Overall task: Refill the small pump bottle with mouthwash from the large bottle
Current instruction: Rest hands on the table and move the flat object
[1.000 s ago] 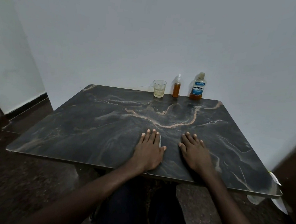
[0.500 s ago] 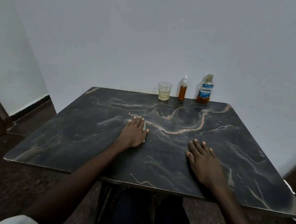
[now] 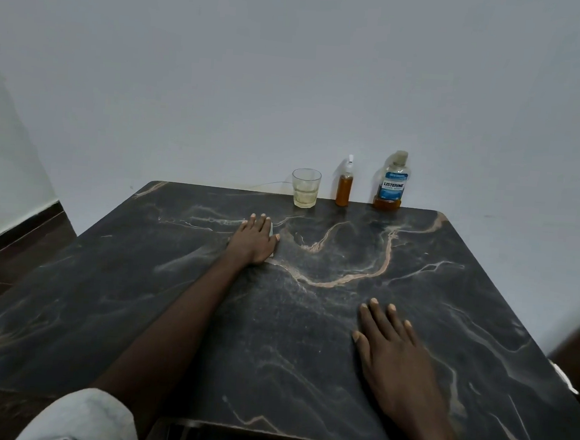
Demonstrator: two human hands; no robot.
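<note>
The large mouthwash bottle, clear with a blue label and a little amber liquid at the bottom, stands capped at the table's far edge by the wall. Just left of it stands the small pump bottle, holding amber liquid, with its white pump on. My left hand lies flat on the table, stretched forward, short of the bottles; a small pale flat thing shows under its right edge. My right hand rests palm down nearer to me, fingers apart, holding nothing.
A clear glass with some pale liquid stands left of the pump bottle. The dark marble table butts against a white wall. Dark floor lies to the left, and a pale sleeve shows at the bottom left.
My left hand has slid forward across the table towards the glass, with the pale thing under it. The right hand has stayed flat. The view has moved closer to the table.
</note>
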